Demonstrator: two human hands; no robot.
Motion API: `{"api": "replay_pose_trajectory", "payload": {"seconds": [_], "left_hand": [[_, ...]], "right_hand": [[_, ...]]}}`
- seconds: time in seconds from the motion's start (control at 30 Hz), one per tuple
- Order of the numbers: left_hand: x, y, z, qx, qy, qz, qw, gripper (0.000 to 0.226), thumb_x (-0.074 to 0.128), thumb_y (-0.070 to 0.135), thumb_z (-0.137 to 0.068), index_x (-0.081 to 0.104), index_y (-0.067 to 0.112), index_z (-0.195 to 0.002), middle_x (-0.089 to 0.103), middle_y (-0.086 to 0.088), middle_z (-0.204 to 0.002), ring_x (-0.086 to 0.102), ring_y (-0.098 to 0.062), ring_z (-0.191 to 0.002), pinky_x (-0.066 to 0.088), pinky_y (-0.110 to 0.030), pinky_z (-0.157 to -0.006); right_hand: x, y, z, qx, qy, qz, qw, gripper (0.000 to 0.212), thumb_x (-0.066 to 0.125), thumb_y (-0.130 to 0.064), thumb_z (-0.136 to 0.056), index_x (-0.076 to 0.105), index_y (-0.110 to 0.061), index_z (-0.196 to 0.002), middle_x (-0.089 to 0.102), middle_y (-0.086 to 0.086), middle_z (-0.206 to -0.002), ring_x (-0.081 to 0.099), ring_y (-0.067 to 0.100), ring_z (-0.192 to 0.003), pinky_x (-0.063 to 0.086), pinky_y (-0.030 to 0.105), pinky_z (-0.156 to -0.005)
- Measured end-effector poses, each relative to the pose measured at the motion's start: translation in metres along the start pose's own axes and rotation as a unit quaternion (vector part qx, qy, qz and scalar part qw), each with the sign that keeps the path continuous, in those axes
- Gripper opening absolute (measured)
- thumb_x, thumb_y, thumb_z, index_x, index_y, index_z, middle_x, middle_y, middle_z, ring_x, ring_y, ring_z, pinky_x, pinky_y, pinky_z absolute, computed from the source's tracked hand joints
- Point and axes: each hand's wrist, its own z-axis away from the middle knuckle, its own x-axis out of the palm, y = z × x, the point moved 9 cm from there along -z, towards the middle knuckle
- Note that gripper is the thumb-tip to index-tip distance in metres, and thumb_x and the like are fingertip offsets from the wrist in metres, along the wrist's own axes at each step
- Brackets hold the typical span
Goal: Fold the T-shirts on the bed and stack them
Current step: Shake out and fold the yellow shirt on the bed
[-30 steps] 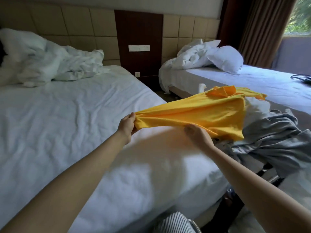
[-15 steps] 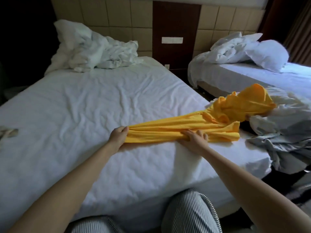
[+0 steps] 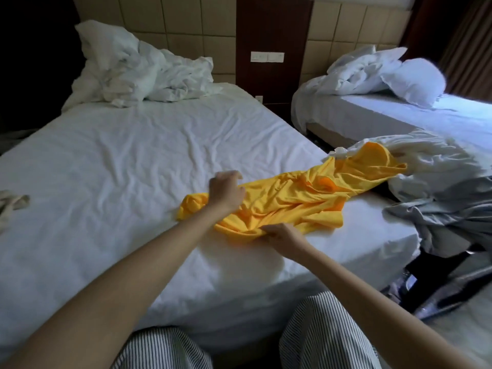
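Note:
A yellow T-shirt [image 3: 292,198] lies crumpled in a long bunch on the white bed [image 3: 119,169], near its right edge. Its far end reaches a heap of grey and white clothes [image 3: 439,198]. My left hand [image 3: 226,193] is over the shirt's left part with its fingers loosely curled, and no fabric shows in them. The shirt's left end lies on the sheet beside that wrist. My right hand [image 3: 285,235] pinches the shirt's near hem at the bed's front.
A rumpled white duvet [image 3: 138,67] lies at the head of the bed. A small beige cloth [image 3: 13,206] sits at the left edge. A second bed [image 3: 399,118] with a pillow stands to the right. A dark frame [image 3: 439,275] stands under the clothes heap.
The shirt was stretched taut between both hands and now lies slack and crumpled on the sheet. My left hand let go of its end and moved right; my right hand moved to the near hem.

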Motion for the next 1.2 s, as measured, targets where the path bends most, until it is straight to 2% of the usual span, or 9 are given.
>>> {"api": "replay_pose_trajectory", "payload": {"seconds": [0.1,0.23,0.33,0.43,0.53,0.7,0.83,1.07,1.2], "left_hand": [[0.056,0.074,-0.007,0.082,-0.148,0.002,0.986,0.053,0.054,0.037,-0.091,0.043,0.016,-0.139,0.043,-0.009,-0.144,0.037,-0.028,-0.134,0.03,-0.035,-0.106],[0.108,0.066,-0.01,0.013,-0.307,-0.08,0.948,0.084,0.047,0.059,-0.089,0.003,0.025,-0.152,0.002,-0.008,-0.159,0.003,-0.038,-0.144,0.006,-0.055,-0.113],[0.11,0.033,-0.013,-0.013,-0.298,-0.083,0.951,0.069,0.04,0.058,-0.092,0.019,0.027,-0.149,0.01,-0.005,-0.158,0.008,-0.036,-0.143,0.007,-0.058,-0.111],[0.106,0.028,-0.011,0.04,-0.261,-0.094,0.96,0.041,0.034,0.043,-0.099,0.04,0.03,-0.137,0.028,-0.003,-0.151,0.025,-0.032,-0.137,0.022,-0.055,-0.11],[0.102,0.028,-0.004,0.09,-0.243,-0.097,0.961,0.03,0.032,0.03,-0.1,0.052,0.026,-0.124,0.046,-0.006,-0.14,0.042,-0.031,-0.126,0.038,-0.046,-0.1],[0.072,0.014,0.01,0.138,-0.244,-0.14,0.949,0.03,0.033,0.03,-0.101,0.052,0.02,-0.123,0.054,-0.017,-0.128,0.049,-0.036,-0.118,0.04,-0.037,-0.09],[0.035,-0.013,0.028,0.125,-0.274,-0.226,0.926,0.037,0.03,0.035,-0.102,0.053,0.016,-0.124,0.054,-0.018,-0.128,0.05,-0.036,-0.117,0.04,-0.038,-0.093],[0.012,-0.034,0.062,-0.009,-0.419,-0.298,0.858,0.065,0.021,0.052,-0.1,0.05,0.002,-0.129,0.05,-0.015,-0.135,0.054,-0.032,-0.113,0.042,-0.034,-0.089],[0.011,-0.021,0.035,-0.057,-0.385,-0.223,0.894,0.08,0.016,0.065,-0.093,0.058,0.0,-0.115,0.062,-0.015,-0.117,0.06,-0.03,-0.086,0.049,-0.036,-0.086]], "right_hand": [[0.006,0.005,0.017,-0.028,-0.032,0.017,0.999,0.033,0.055,-0.024,-0.094,0.061,-0.01,-0.124,0.059,0.01,-0.128,0.052,0.024,-0.121,0.037,0.028,-0.094],[-0.006,0.022,0.03,-0.041,-0.03,0.058,0.997,0.08,0.032,-0.078,-0.075,0.056,-0.024,-0.129,0.051,0.0,-0.137,0.042,0.021,-0.13,0.028,0.03,-0.104],[-0.037,0.053,0.031,0.028,0.072,0.108,0.991,0.099,0.009,-0.09,-0.064,0.049,-0.032,-0.133,0.044,-0.01,-0.143,0.027,0.017,-0.138,0.018,0.036,-0.107],[-0.049,0.092,0.023,0.177,0.107,0.072,0.976,0.059,0.034,-0.066,-0.088,0.035,-0.038,-0.14,0.022,-0.007,-0.155,0.01,0.023,-0.144,0.011,0.046,-0.111],[-0.04,0.108,0.015,0.244,0.067,0.028,0.967,0.058,0.044,-0.06,-0.089,0.033,-0.038,-0.141,0.013,-0.002,-0.157,-0.002,0.027,-0.144,0.005,0.049,-0.113],[-0.043,0.098,0.003,0.188,0.109,0.048,0.975,0.039,0.063,-0.039,-0.086,0.058,-0.009,-0.11,0.046,0.019,-0.126,0.032,0.036,-0.126,0.024,0.031,-0.1],[-0.044,0.088,0.003,0.144,0.112,0.028,0.983,0.031,0.065,-0.031,-0.086,0.061,-0.003,-0.099,0.052,0.019,-0.116,0.037,0.035,-0.117,0.029,0.032,-0.093],[-0.051,0.069,-0.008,0.089,0.051,0.044,0.994,0.032,0.057,-0.048,-0.087,0.067,-0.018,-0.094,0.062,0.001,-0.088,0.055,0.021,-0.085,0.043,0.03,-0.071],[-0.083,0.087,-0.005,0.105,0.123,-0.03,0.986,0.038,0.051,-0.04,-0.093,0.067,-0.007,-0.085,0.064,0.011,-0.077,0.056,0.025,-0.072,0.046,0.038,-0.065]]}}
